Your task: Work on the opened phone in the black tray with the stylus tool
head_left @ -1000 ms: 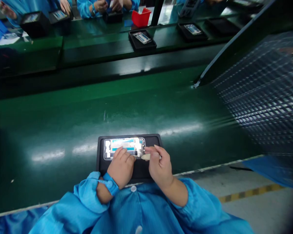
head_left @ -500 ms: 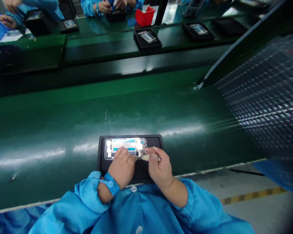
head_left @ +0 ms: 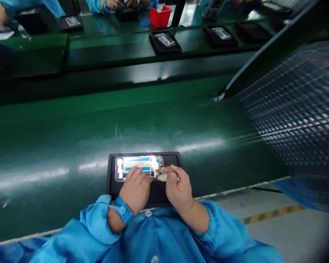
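Note:
An opened phone, its inner parts and blue battery strips showing, lies in a black tray before me. The fingers of my left hand lie across its near edge, pressing on it from above; a blue wrist strap circles that wrist. My right hand is closed in a pinch around a cream-coloured tapered stick like a spudger. Its tip touches or hovers by the phone's near right corner, close to my left fingertips. I cannot tell whether tip and phone are in contact.
Across the green bench, a raised strip bears more black trays with opened phones. A red bin stands behind them. Co-workers' hands are busy at the far side. A dark mesh-like panel slants up at the right.
The view has shifted slightly, moving the scene a little leftward. Both hands keep nearly the same places on the phone and stick. At the far left, a co-worker's hand has moved.

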{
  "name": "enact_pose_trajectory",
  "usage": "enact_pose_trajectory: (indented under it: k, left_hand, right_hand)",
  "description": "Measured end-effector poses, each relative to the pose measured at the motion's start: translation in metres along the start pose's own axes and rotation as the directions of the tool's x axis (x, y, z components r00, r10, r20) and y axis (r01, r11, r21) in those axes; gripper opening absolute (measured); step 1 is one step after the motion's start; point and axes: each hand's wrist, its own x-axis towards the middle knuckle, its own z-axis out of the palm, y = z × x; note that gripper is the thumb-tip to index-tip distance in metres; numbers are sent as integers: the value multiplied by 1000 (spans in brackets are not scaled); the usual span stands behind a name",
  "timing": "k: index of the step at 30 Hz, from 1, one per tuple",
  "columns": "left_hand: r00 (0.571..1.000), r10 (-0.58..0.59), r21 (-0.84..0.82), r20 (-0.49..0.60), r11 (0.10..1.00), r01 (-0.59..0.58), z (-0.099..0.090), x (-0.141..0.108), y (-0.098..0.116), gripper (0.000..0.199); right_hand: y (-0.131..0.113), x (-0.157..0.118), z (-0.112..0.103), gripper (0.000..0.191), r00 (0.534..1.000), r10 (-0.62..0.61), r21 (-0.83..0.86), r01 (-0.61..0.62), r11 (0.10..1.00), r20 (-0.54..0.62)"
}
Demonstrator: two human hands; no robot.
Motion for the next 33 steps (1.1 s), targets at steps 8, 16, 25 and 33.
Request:
enact_pose_trajectory:
  k: [8,16,25,33]
  left_hand:
    - [1000,-5,-3,-11,1000,5,-1,-1,1,13]
    - [1000,-14,-8,-13,1000,14,-2,-1,2,13]
    - [1000,-22,-13,-7,1000,22,-1,-1,2,14]
    - [999,-40,-8,5,999,40,-1,-2,4,14]
  right_hand:
    - [0,2,0,23,999,24,24,-24,999,26]
    - [2,-4,-2,24,998,69,59,-69,996,5]
    - [2,-6,-4,29,1000,9,38,-9,999,5]
    - [-9,4,-6,18,994,-34,-52,40,998,102]
